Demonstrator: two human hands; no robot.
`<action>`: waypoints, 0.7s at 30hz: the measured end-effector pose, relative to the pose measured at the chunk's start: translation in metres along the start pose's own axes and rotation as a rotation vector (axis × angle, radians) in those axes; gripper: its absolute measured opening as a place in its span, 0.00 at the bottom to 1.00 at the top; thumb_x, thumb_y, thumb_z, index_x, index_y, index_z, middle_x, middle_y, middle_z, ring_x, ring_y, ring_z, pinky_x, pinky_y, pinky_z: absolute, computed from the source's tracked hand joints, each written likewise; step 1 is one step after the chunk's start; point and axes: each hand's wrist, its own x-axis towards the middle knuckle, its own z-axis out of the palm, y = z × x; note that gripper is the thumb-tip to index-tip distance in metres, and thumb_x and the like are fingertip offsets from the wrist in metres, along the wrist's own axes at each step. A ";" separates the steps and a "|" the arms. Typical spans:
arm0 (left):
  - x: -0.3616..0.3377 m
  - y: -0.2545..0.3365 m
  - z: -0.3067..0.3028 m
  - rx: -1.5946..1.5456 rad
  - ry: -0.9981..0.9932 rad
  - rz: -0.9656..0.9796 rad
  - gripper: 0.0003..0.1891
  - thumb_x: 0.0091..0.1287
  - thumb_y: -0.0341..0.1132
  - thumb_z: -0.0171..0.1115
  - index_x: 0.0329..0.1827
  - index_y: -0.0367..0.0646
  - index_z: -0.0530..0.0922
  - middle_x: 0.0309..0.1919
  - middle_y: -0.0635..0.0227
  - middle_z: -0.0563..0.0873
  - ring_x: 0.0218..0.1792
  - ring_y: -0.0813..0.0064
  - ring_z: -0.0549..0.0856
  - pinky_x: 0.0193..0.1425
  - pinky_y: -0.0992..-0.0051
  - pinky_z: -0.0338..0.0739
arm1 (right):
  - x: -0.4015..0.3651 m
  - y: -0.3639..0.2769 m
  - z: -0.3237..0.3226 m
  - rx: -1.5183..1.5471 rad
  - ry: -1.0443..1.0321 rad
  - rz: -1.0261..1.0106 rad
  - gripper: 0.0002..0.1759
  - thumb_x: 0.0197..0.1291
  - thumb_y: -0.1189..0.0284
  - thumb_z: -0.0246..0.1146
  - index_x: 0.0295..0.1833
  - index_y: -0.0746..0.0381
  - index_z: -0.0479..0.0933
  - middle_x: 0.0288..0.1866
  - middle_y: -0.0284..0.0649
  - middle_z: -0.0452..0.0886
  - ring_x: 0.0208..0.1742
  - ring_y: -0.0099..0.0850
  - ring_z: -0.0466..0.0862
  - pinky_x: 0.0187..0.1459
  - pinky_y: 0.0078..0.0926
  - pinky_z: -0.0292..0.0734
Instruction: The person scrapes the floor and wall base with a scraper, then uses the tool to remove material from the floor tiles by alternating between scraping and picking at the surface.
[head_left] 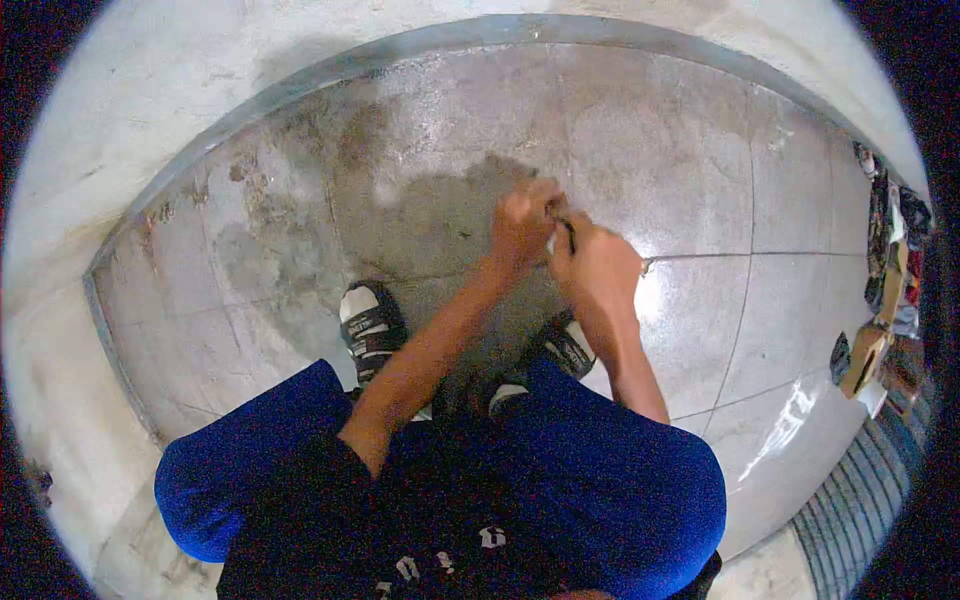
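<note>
Both hands meet above the tiled floor, in front of the person's knees. My left hand is closed, its fingers curled at a small dark item that shows between the two hands. Close beside it, my right hand is closed around the same dark item, with a bit of something whitish near its fingers. Blur and the fingers hide most of the item, so its kind cannot be made out.
Below the hands are two feet in black-and-white sandals and blue-clad knees. A pale wall curves around the floor. At the right lie cardboard pieces, assorted clutter and a ridged grey sheet.
</note>
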 end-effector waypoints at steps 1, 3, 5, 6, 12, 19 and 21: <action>-0.015 0.011 -0.003 -0.059 -0.007 -0.026 0.12 0.53 0.32 0.61 0.41 0.42 0.81 0.45 0.56 0.84 0.44 0.54 0.84 0.48 0.61 0.77 | -0.014 0.000 -0.002 -0.015 -0.044 0.037 0.11 0.59 0.64 0.57 0.40 0.58 0.79 0.25 0.51 0.81 0.28 0.48 0.83 0.31 0.47 0.76; -0.029 0.013 0.000 -0.131 0.026 -0.015 0.12 0.52 0.32 0.61 0.41 0.42 0.81 0.44 0.56 0.84 0.43 0.54 0.84 0.49 0.62 0.78 | -0.026 0.003 0.001 -0.055 -0.102 0.068 0.11 0.59 0.64 0.57 0.40 0.57 0.79 0.25 0.50 0.81 0.28 0.48 0.83 0.31 0.46 0.76; -0.038 0.002 0.004 -0.147 0.099 0.053 0.12 0.52 0.32 0.61 0.40 0.42 0.81 0.43 0.56 0.84 0.42 0.54 0.83 0.50 0.62 0.78 | -0.028 0.005 0.016 -0.095 -0.137 0.056 0.11 0.59 0.64 0.57 0.40 0.57 0.79 0.25 0.50 0.82 0.28 0.48 0.83 0.31 0.46 0.77; -0.035 -0.006 0.006 -0.137 0.117 0.033 0.13 0.53 0.33 0.61 0.41 0.42 0.81 0.44 0.56 0.84 0.43 0.54 0.83 0.50 0.62 0.77 | -0.025 0.004 0.017 -0.081 -0.138 0.065 0.11 0.59 0.64 0.57 0.42 0.57 0.80 0.24 0.49 0.81 0.27 0.49 0.82 0.30 0.45 0.76; 0.053 -0.044 -0.003 -0.081 0.047 0.060 0.17 0.60 0.46 0.56 0.42 0.44 0.81 0.45 0.57 0.84 0.47 0.53 0.82 0.49 0.62 0.77 | 0.043 0.001 0.046 -0.005 0.146 -0.094 0.12 0.59 0.65 0.58 0.46 0.56 0.80 0.24 0.50 0.81 0.26 0.49 0.82 0.30 0.44 0.76; -0.025 0.022 0.008 -0.152 -0.173 0.101 0.11 0.59 0.38 0.57 0.42 0.46 0.81 0.48 0.53 0.82 0.48 0.55 0.83 0.47 0.61 0.79 | -0.036 0.016 -0.005 0.041 0.020 0.149 0.10 0.59 0.66 0.59 0.43 0.57 0.80 0.27 0.49 0.82 0.29 0.50 0.83 0.31 0.46 0.76; -0.038 0.016 0.026 -0.130 -0.178 0.131 0.11 0.58 0.36 0.58 0.43 0.45 0.80 0.51 0.52 0.81 0.48 0.55 0.83 0.48 0.62 0.80 | -0.047 0.027 0.007 -0.024 -0.050 0.223 0.09 0.60 0.66 0.58 0.41 0.58 0.80 0.27 0.49 0.82 0.29 0.50 0.83 0.31 0.46 0.76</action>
